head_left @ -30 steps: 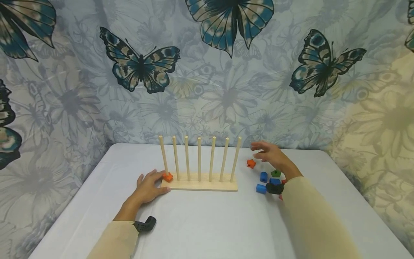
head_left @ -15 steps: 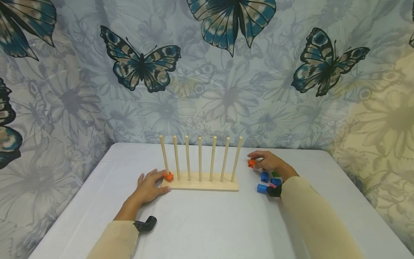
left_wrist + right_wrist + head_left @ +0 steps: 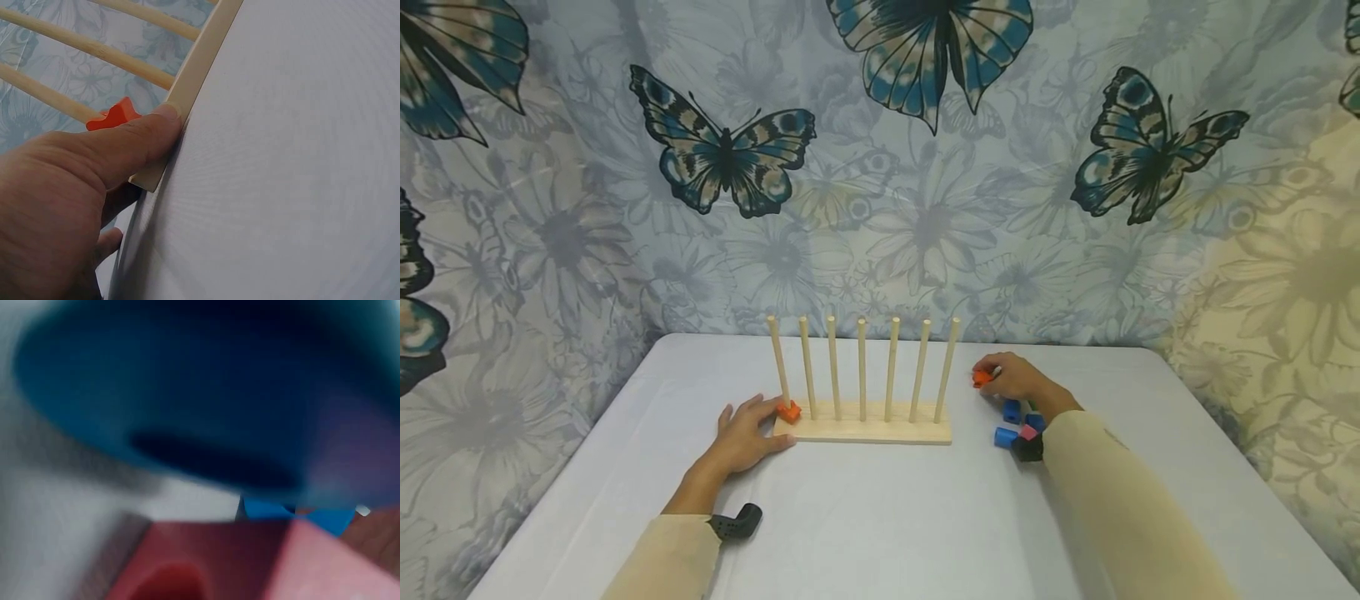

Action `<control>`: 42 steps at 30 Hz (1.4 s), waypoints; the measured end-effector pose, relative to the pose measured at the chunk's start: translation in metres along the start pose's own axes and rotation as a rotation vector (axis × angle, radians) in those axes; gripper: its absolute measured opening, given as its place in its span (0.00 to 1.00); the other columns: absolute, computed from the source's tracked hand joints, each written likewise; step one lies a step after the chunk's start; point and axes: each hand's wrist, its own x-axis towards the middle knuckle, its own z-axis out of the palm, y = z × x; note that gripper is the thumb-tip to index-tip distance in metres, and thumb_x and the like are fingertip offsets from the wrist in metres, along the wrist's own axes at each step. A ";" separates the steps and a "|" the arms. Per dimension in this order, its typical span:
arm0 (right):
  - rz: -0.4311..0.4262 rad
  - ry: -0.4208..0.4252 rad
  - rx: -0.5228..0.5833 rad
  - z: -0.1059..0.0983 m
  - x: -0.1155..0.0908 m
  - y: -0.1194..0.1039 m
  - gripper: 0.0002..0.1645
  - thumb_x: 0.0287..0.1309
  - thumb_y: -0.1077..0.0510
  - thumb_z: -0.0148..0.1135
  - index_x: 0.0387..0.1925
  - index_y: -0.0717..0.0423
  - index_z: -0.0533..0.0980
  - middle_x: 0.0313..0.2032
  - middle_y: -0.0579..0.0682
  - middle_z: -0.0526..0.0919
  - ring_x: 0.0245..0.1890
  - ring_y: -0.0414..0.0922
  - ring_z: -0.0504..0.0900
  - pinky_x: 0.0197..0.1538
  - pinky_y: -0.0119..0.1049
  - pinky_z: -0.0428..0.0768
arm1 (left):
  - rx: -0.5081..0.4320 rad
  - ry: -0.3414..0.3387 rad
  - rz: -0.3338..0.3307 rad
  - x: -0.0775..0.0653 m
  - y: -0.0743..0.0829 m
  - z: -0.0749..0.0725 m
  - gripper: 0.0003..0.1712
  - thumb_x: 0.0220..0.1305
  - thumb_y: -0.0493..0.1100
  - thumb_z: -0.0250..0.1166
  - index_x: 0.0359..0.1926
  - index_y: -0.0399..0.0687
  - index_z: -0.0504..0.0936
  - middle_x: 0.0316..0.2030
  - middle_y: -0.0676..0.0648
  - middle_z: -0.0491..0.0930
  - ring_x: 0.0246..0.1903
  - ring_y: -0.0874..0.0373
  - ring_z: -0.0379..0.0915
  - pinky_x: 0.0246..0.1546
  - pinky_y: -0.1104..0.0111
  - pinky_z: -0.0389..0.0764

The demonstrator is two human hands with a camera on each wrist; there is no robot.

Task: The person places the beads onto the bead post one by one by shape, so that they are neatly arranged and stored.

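A wooden peg stand [image 3: 862, 432] with several upright dowels stands on the white table. My left hand [image 3: 743, 435] grips its left end; in the left wrist view the thumb [image 3: 140, 140] presses the front edge of the base. An orange star-shaped bead [image 3: 788, 412] sits at the foot of the leftmost dowel, beside the left fingers. Right of the stand, my right hand [image 3: 1021, 379] pinches another orange star bead [image 3: 981, 379], partly covered by the fingers. Close up in the right wrist view are a blurred blue bead [image 3: 156, 381] and a pink bead [image 3: 212, 550].
Blue cylinder beads [image 3: 1006, 437] and a pink bead [image 3: 1028, 432] lie under and beside the right wrist, which partly hides them. A patterned butterfly cloth [image 3: 925, 233] hangs behind the table's far edge. Black wrist cameras [image 3: 739, 521] jut from both wrists.
My right hand has come down from above the beads onto the orange star bead, and its fingers have closed on it. The left hand stays in place on the stand.
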 end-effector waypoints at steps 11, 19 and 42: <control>0.078 0.059 0.175 -0.002 -0.009 -0.005 0.16 0.56 0.61 0.67 0.46 0.62 0.77 0.43 0.57 0.79 0.39 0.50 0.79 0.38 0.39 0.80 | 0.012 0.002 0.004 0.000 0.000 0.000 0.44 0.51 0.55 0.74 0.66 0.42 0.70 0.64 0.37 0.67 0.69 0.39 0.48 0.66 0.44 0.28; 0.039 0.139 0.394 -0.002 -0.017 -0.008 0.17 0.58 0.65 0.65 0.49 0.63 0.72 0.46 0.61 0.77 0.36 0.50 0.82 0.39 0.41 0.83 | 0.015 0.001 0.006 -0.002 -0.001 -0.001 0.45 0.51 0.55 0.74 0.66 0.42 0.70 0.64 0.37 0.67 0.69 0.39 0.49 0.65 0.43 0.29; 0.050 0.047 1.330 -0.015 -0.044 -0.042 0.30 0.73 0.65 0.44 0.73 0.63 0.53 0.59 0.60 0.63 0.46 0.53 0.81 0.54 0.42 0.77 | 0.016 -0.002 0.019 -0.003 0.000 0.000 0.44 0.51 0.56 0.74 0.66 0.42 0.70 0.64 0.35 0.67 0.68 0.37 0.49 0.65 0.42 0.29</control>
